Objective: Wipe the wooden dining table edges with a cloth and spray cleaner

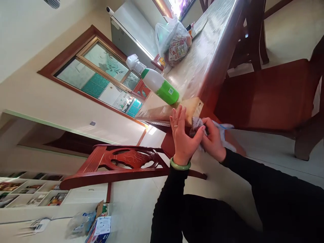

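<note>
- A home dining room is showing here: a long wooden dining table [202,57] is standing among carved red-brown chairs [121,162].
- A refrigerator [131,30] is standing beyond the table, beside a patterned glass door [101,74].
- A spray bottle [157,84] and a bag of groceries [173,40] are sitting on the table.

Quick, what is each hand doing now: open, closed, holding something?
Left hand: open, fingers straight, thumb touching the cloth.
Right hand: closed on the cloth.
</note>
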{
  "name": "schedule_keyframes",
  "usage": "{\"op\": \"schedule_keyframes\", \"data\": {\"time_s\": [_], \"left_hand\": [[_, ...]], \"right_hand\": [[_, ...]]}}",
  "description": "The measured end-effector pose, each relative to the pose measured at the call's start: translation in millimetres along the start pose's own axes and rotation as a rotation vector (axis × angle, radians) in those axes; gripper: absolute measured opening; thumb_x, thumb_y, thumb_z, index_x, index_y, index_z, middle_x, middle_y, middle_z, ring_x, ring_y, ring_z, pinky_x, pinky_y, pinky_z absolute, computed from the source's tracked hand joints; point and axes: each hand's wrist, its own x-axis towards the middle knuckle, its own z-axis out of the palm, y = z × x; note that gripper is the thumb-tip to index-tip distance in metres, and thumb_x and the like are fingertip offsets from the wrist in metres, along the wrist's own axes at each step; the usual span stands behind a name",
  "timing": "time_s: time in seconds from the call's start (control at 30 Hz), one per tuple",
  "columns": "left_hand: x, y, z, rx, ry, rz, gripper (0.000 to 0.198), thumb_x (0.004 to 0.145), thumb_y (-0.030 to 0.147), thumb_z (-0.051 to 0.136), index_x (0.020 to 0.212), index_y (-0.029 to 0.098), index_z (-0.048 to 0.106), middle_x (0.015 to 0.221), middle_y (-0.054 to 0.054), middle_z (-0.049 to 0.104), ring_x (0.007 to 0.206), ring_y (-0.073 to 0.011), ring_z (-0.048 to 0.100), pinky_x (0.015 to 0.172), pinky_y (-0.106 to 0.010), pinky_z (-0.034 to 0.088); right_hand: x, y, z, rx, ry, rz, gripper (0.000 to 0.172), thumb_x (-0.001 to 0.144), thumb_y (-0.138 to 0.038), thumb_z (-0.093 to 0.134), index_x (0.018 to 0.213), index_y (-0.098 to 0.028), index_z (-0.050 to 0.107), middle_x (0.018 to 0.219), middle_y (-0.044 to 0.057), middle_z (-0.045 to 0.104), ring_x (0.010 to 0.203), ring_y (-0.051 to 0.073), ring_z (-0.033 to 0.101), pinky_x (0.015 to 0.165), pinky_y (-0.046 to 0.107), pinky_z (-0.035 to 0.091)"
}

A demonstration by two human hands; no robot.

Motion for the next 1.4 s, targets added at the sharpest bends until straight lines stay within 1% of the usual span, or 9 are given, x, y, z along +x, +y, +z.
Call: {"op": "schedule_keyframes", "data": {"time_s": [0.23,0.4,0.53,0.67,0.8,0.93,1.13,1.3,1.4], "left_hand": [[3.0,5.5,-19.5,-0.015,0.031,0.021,0.118,0.102,0.069,0.095,0.195,0.039,0.028,0.207,-0.015,0.022,0.195,-0.0423,0.018,0.157,-0.071,0.03],[16.9,15.7,-37.5,-0.001,-0.148,0.163,0.093,0.108,0.077,0.084,0.185,0.034,0.053,0.195,-0.016,0.051,0.191,-0.0434,0.033,0.155,-0.071,0.035],[34.7,14.4,-52.4,-0.061,-0.25,0.167,0.071,0.119,0.06,0.072,0.183,0.035,0.056,0.186,-0.011,0.063,0.177,-0.0363,0.058,0.149,-0.059,0.053],[55.9,9.7,-66.2,-0.115,-0.307,0.233,0.056,0.125,0.047,0.062,0.179,0.036,0.063,0.183,-0.005,0.067,0.177,-0.0323,0.059,0.153,-0.057,0.049],[87.5,0.2,-52.1,-0.094,-0.406,0.307,0.049,0.128,0.048,0.053,0.171,0.036,0.073,0.178,-0.002,0.073,0.176,-0.0297,0.061,0.153,-0.059,0.048],[114.3,-18.7,-24.1,-0.146,-0.338,0.212,0.036,0.123,0.05,0.066,0.152,0.041,0.086,0.162,0.0,0.083,0.166,-0.0324,0.071,0.144,-0.063,0.059],[113.0,-34.0,-25.7,-0.332,-0.363,-0.01,0.03,0.115,0.061,0.083,0.135,0.04,0.092,0.157,-0.003,0.082,0.173,-0.0348,0.064,0.138,-0.061,0.064],[113.3,-25.8,-33.6,-0.259,-0.456,0.097,0.059,0.108,0.07,0.09,0.16,0.044,0.079,0.174,-0.003,0.072,0.178,-0.0363,0.058,0.143,-0.06,0.058],[105.3,-23.7,-29.0,-0.163,-0.389,0.124,0.064,0.112,0.071,0.083,0.168,0.044,0.072,0.176,-0.004,0.068,0.182,-0.0361,0.052,0.144,-0.06,0.054]], "right_hand": [[10.4,-5.4,-8.0,0.065,0.096,0.048,0.032,0.117,-0.062,0.069,0.114,-0.03,0.071,0.101,0.001,0.072,0.089,0.021,0.067,0.078,0.035,0.057],[30.3,-14.4,2.3,-0.024,0.074,-0.144,0.029,0.112,-0.049,0.075,0.094,-0.028,0.064,0.09,0.002,0.064,0.084,0.023,0.063,0.075,0.039,0.054],[42.1,-19.7,6.7,-0.021,0.043,-0.238,0.008,0.112,-0.037,0.074,0.108,-0.03,0.071,0.095,0.001,0.07,0.081,0.021,0.063,0.074,0.038,0.052],[47.8,-22.6,6.8,-0.09,-0.021,-0.289,0.011,0.114,-0.036,0.067,0.107,-0.031,0.074,0.09,0.001,0.069,0.081,0.022,0.064,0.076,0.039,0.054],[68.6,-12.9,-1.9,-0.181,-0.051,-0.239,0.014,0.11,-0.04,0.07,0.101,-0.03,0.068,0.092,0.002,0.072,0.082,0.023,0.065,0.082,0.041,0.058],[94.6,1.6,-14.0,-0.237,0.003,-0.263,0.014,0.105,-0.026,0.074,0.104,-0.029,0.059,0.099,0.001,0.071,0.087,0.02,0.065,0.085,0.036,0.056],[59.2,-13.3,-5.4,-0.186,0.03,-0.247,0.016,0.108,-0.021,0.068,0.105,-0.029,0.054,0.094,-0.001,0.067,0.081,0.019,0.064,0.074,0.036,0.052],[41.5,-16.3,-0.8,-0.177,-0.027,-0.273,0.011,0.104,-0.022,0.068,0.108,-0.029,0.059,0.093,-0.001,0.071,0.077,0.018,0.063,0.068,0.035,0.048],[43.8,-10.6,-2.8,-0.191,-0.016,-0.231,0.011,0.105,-0.028,0.068,0.114,-0.029,0.061,0.098,0.001,0.074,0.081,0.02,0.066,0.073,0.037,0.053]]}}
